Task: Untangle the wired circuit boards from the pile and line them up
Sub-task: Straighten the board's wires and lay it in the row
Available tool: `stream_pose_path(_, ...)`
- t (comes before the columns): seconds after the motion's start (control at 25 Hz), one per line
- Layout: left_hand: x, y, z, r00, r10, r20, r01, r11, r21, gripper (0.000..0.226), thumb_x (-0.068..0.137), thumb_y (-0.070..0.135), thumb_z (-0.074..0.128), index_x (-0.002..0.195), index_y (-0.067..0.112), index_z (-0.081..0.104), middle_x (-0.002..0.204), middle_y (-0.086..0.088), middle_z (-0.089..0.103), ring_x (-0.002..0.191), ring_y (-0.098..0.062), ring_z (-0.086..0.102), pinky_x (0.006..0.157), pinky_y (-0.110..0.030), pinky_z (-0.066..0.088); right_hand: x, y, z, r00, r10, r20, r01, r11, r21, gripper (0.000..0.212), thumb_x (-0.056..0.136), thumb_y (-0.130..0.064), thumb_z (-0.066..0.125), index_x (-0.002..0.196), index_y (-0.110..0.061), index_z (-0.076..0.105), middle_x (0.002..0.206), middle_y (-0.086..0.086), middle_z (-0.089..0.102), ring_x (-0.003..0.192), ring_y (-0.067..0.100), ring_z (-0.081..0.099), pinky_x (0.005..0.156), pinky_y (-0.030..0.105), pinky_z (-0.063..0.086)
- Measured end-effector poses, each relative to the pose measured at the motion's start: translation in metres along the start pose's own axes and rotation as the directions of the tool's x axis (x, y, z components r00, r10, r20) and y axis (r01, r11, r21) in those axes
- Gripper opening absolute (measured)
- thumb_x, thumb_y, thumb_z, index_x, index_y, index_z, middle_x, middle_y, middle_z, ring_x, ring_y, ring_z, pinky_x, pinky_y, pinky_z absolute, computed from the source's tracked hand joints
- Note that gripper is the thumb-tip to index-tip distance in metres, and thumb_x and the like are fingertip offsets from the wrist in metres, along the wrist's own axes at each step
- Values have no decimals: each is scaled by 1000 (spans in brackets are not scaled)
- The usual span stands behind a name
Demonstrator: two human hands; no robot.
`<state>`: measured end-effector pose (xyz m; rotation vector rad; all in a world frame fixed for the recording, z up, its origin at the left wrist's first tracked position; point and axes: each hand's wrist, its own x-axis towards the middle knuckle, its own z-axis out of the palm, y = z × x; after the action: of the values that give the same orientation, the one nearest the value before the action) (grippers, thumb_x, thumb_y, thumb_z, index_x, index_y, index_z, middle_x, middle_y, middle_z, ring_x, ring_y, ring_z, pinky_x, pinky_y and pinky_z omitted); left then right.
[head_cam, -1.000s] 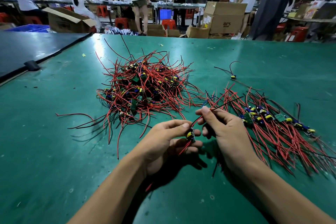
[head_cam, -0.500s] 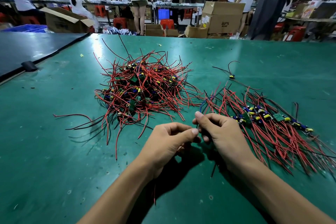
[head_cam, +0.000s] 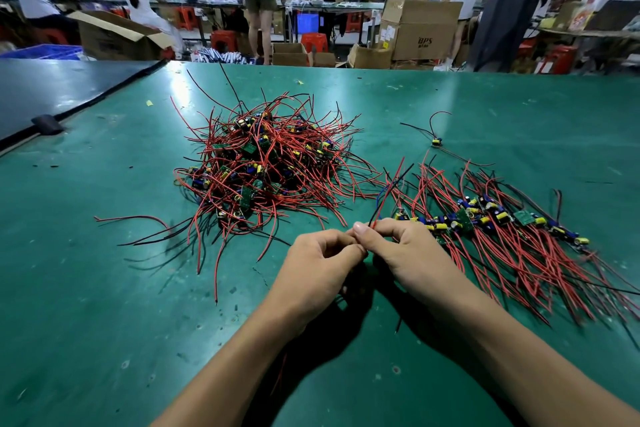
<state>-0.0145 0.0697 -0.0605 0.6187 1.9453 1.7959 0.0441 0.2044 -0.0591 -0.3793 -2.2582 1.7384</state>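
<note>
Wired circuit board's thin red and black leads (head_cam: pixel 389 190) pinched where left hand (head_cam: pixel 318 267) and right hand (head_cam: pixel 412 253) meet, fingers curled; leads point away; board itself hidden; lined-up row of green boards (head_cam: pixel 491 218) just right of right hand, nearer it; tangled red-wire pile (head_cam: pixel 263 166) far-left.

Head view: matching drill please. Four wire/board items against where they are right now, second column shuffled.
Things:
1. tangled pile
2. row of boards
3. lone board
4. held wires

Places:
a. pinched between left hand and right hand
b. alone, beyond the row
c. middle of the table, left of the row
d. laid in a line to the right of the hands

Pairs: 1-c, 2-d, 3-b, 4-a
</note>
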Motion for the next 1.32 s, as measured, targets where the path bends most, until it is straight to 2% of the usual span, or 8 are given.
stream_pose_path(0.16, 4, 0, -1, 997, -51, 52, 50, 999, 9, 13, 88, 5, 62, 79, -5, 64, 58, -5, 61, 51, -18, 53, 50, -23, 43, 7, 1, -10, 989, 71, -127, -61, 995, 83, 25, 94, -37, 67, 87, -17, 80, 48, -4, 52, 37, 6, 40, 38, 18, 30)
stream_pose_path(0.24, 4, 0, -2, 994, -69, 87, 69, 998, 11, 12, 88, 6, 63, 80, -1, 65, 56, -2, 59, 49, -16, 51, 46, -21, 41, 10, 2, -15, 975, 119, -186, -77, 973, 219, 28, 95, -40, 65, 85, -17, 78, 48, 3, 42, 35, 11, 30, 39, 16, 23)
stream_pose_path(0.52, 3, -3, 2, 998, -3, 56, 2, 1000, 20, 17, 91, 19, 67, 78, 8, 74, 60, -11, 59, 50, -18, 49, 47, -21, 38, 11, 1, -2, 978, 156, -140, -87, 911, 403, 40, 94, -43, 63, 71, -14, 75, 53, -2, 44, 39, 10, 39, 40, 18, 35)
stream_pose_path(0.64, 2, -4, 2, 1000, 20, 21, -20, 1000, 11, 20, 91, 17, 66, 77, 5, 74, 68, -26, 64, 59, -19, 52, 58, -31, 40, 1, -2, 5, 992, 121, 29, -124, 952, 280, 32, 92, -40, 67, 87, -12, 79, 65, 4, 71, 53, 14, 62, 50, 21, 52)
stream_pose_path(0.72, 2, -4, 0, 999, 37, 28, -38, 999, 27, 21, 91, 11, 64, 74, 4, 73, 64, -15, 66, 59, -15, 53, 60, -26, 40, -2, -3, 7, 996, 84, 28, -88, 974, 209, 30, 95, -35, 65, 91, -8, 79, 69, 3, 74, 58, 8, 64, 54, 17, 52)
stream_pose_path(0.92, 4, -4, -5, 994, 28, 102, -30, 999, 15, 18, 90, 8, 65, 74, 2, 70, 55, -7, 58, 48, -17, 48, 47, -22, 37, 4, 1, -5, 985, 5, -172, -4, 1000, 8, 34, 95, -40, 64, 86, -11, 79, 39, -9, 43, 35, 2, 33, 39, 12, 25)
stream_pose_path(1.2, 5, -5, -7, 987, 8, 162, -17, 998, 59, 19, 89, 14, 68, 72, 7, 72, 57, -8, 56, 53, -22, 49, 48, -25, 39, 20, 8, -26, 875, -149, -460, 73, 981, -180, 36, 94, -42, 67, 79, -11, 77, 43, -6, 49, 41, 11, 41, 51, 27, 34)
stream_pose_path(1.32, 6, -6, -11, 984, -9, 176, 3, 999, 33, 18, 88, 15, 69, 72, 8, 73, 59, -10, 56, 57, -24, 48, 53, -28, 37, 23, 5, -22, 928, 111, -355, -10, 961, 275, 49, 100, -45, 54, 68, -12, 71, 51, -1, 45, 34, 10, 33, 37, 20, 28)
